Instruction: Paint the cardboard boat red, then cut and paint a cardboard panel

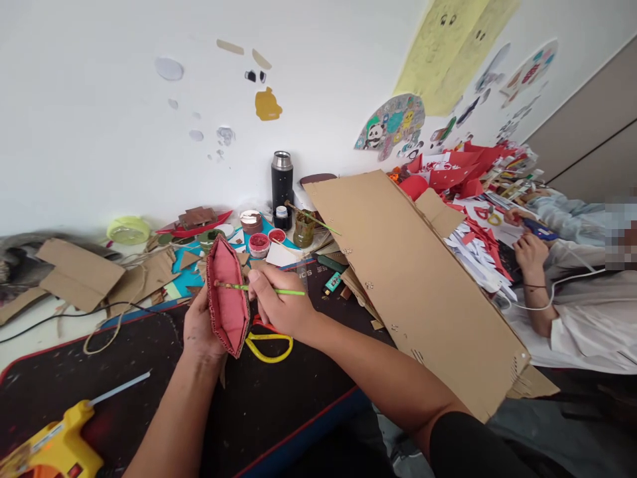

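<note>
Bare dark mat [124, 358] open to our left, glue gun [50, 448] at its near corner, big cardboard sheet [423, 285] walling our right — jars, flask [282, 186] crowd behind.

The left hand [199, 328] holds a boat-shaped cardboard piece [227, 297] painted pink inside, upright above the dark worktop [149, 392]. The right hand [281, 302], at three o'clock of it, pinches a green paintbrush [271, 290] whose tip touches the pink inner face. Yellow-handled scissors [269, 345] lie just below the right hand. A yellow glue gun [50, 448] sits at seven o'clock. A large cardboard sheet [413, 279] slants at three o'clock. Paint pots [259, 244] and a black flask [282, 182] stand at twelve. Another person's hand [530, 252] works among red paper scraps [462, 172] at two o'clock.
</note>
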Motion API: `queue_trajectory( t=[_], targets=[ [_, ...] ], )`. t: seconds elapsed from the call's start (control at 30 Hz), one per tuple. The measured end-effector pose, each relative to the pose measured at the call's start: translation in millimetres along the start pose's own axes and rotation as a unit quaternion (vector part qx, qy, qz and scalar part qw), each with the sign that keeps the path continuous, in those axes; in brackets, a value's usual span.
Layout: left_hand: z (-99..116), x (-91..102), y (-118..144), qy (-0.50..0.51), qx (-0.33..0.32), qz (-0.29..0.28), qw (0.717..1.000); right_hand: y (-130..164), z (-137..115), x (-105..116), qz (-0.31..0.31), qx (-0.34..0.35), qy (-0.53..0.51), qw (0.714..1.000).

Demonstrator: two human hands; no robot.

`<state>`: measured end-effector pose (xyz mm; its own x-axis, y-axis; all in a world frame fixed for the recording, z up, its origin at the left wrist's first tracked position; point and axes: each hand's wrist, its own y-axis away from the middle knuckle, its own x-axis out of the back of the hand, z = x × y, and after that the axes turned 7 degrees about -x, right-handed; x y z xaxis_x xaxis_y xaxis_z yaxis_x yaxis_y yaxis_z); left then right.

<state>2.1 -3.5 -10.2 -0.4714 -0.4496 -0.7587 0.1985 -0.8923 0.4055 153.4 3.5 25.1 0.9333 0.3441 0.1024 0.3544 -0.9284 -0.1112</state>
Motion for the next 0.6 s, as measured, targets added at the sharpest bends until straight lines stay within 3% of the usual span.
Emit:
queue_trajectory(
  t=[0.17, 0.43, 0.6],
  targets=[
    [0.9, 3.8, -4.3, -0.029, -0.038, 0.018, 0.999, 18.1, 0.5, 1.6, -0.029, -0.013, 0.001, 0.999],
    [-1.4, 28.0, -24.9, -0.064, -0.169, 0.016, 0.983, 37.0, -0.6, 16.5, -0.097, -0.044, 0.000, 0.994],
    [-0.1, 29.1, -28.9, -0.061, -0.211, 0.018, 0.976, 39.6, -0.9, 25.2, -0.092, -0.085, -0.034, 0.992]
  ],
)
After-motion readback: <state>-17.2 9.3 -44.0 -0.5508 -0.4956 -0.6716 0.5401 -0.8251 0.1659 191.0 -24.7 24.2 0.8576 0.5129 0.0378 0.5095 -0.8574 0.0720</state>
